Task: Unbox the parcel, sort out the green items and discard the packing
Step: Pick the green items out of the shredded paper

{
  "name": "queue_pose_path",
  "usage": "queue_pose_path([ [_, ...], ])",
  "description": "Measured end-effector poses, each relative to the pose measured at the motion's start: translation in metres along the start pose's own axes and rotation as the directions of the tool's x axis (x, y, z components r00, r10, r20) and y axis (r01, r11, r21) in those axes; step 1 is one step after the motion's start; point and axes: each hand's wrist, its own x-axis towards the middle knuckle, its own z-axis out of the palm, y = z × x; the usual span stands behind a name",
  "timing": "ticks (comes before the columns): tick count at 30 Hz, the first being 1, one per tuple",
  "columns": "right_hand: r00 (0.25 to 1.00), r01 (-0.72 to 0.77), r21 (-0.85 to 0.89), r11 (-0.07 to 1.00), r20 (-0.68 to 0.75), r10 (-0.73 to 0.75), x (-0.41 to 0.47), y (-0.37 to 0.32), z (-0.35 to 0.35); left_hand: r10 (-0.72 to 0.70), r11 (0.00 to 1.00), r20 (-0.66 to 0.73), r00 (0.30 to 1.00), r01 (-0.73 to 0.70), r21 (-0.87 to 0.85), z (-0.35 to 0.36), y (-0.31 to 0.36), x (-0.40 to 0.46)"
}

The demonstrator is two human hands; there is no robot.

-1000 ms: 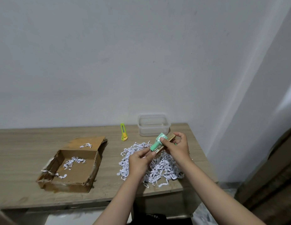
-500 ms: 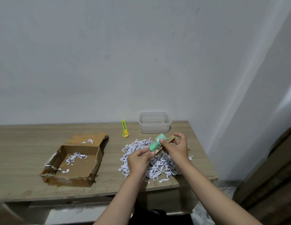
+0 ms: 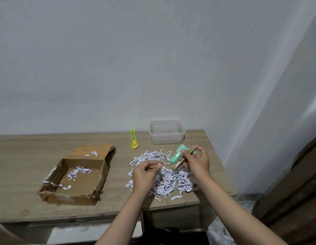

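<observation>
With the sorting step in hand, the right hand (image 3: 197,160) grasps the green item (image 3: 177,153) above the shredded paper (image 3: 171,179) near the surface's right edge, the left hand (image 3: 145,172) hovers curled, its grip indeterminable, and transfer to the clear container (image 3: 167,131) at the rear edge likely follows.

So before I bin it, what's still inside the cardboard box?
The cardboard box holds only a few scattered paper shreds on its bare floor. The strip just behind its near wall is hidden.
</observation>
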Motion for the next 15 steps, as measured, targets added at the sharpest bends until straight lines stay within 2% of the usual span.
queue_pose_path([
  [4, 0.996, 0.019, -0.020, 1.000, -0.084, -0.020, 0.022, -0.014, -0.017, 0.148, 0.954, -0.114, 0.982, -0.111, 0.279, -0.018, -0.024, 0.004],
  [7, 0.984, 0.054, -0.142, 0.988, -0.159, -0.076, 0.047, -0.020, -0.031, 0.254, 0.882, -0.071, 0.965, -0.201, 0.425, -0.031, -0.045, 0.010],
  [10, 0.981, 0.046, -0.285, 0.957, -0.169, -0.098, 0.079, -0.016, -0.048, 0.214, 0.801, -0.046, 0.976, -0.149, 0.580, -0.037, -0.061, 0.015],
  [15, 0.984, -0.023, -0.460, 0.888, -0.165, -0.060, 0.130, 0.000, -0.074, 0.133, 0.761, -0.032, 0.991, -0.081, 0.644, -0.028, -0.078, 0.024],
])
